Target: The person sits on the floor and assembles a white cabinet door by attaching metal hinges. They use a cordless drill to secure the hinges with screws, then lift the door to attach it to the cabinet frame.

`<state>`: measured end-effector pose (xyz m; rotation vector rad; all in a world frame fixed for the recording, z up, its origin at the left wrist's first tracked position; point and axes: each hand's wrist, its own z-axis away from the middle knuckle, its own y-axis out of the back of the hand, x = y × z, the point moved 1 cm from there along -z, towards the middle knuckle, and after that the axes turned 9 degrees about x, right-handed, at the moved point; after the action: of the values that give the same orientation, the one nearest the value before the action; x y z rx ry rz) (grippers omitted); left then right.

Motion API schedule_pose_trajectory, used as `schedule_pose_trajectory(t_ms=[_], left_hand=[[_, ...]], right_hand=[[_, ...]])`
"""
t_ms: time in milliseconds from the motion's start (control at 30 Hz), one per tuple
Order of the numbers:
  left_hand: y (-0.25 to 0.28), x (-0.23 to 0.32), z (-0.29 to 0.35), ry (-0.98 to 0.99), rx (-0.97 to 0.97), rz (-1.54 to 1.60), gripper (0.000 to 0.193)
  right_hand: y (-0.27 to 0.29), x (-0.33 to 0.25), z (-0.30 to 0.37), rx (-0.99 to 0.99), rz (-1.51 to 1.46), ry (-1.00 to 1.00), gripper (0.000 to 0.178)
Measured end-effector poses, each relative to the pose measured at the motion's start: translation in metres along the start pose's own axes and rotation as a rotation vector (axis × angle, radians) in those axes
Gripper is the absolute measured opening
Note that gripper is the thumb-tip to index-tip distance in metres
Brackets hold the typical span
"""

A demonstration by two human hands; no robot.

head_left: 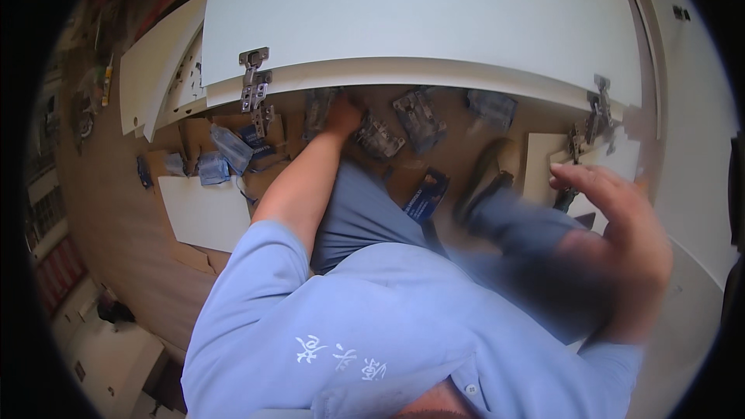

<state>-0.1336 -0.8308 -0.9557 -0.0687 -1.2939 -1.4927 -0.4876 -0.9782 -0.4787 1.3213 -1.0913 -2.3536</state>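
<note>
My left arm stretches down to the floor. My left hand (344,116) is beside clear plastic hardware packets, just below the edge of a large white board (419,12). Its fingers are too dark and small to read. One packet (317,112) lies left of that hand, another packet (379,137) right of it. On the right, my right hand (621,217) is raised above my bent leg, fingers apart and nothing visible in them; its lower part is blurred. Metal cabinet hinges, a left hinge (256,91) and a right hinge (597,109), are fixed along the board's near edge.
More packets, such as a bag (419,119) and a bag (491,109), lie under the board's edge. Blue-tinted bags (225,154) rest on cardboard near a small white panel (206,213). A dark blue box (427,194) lies by my shoe (493,174). A white wall (698,124) stands right.
</note>
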Motion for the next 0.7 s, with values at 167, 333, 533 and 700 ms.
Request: schedule_pose_trajectory(t_ms=[167,333,533,700], left_hand=[[0.025,-0.005,0.011,0.470,-0.129,0.822,0.022],[0.040,-0.006,0.024,0.496,-0.348,0.997,0.007],[-0.003,-0.004,0.005,0.430,-0.210,0.485,0.018],[0.006,-0.028,-0.028,-0.153,-0.055,-0.592,0.057]], right_hand=[[0.003,0.006,0.005,-0.014,-0.035,0.136,0.071],[0.006,0.005,0.011,-0.014,-0.009,0.199,0.072],[0.011,0.010,0.032,-0.045,-0.071,0.126,0.071],[0.009,0.023,0.052,0.039,-0.055,0.156,0.069]])
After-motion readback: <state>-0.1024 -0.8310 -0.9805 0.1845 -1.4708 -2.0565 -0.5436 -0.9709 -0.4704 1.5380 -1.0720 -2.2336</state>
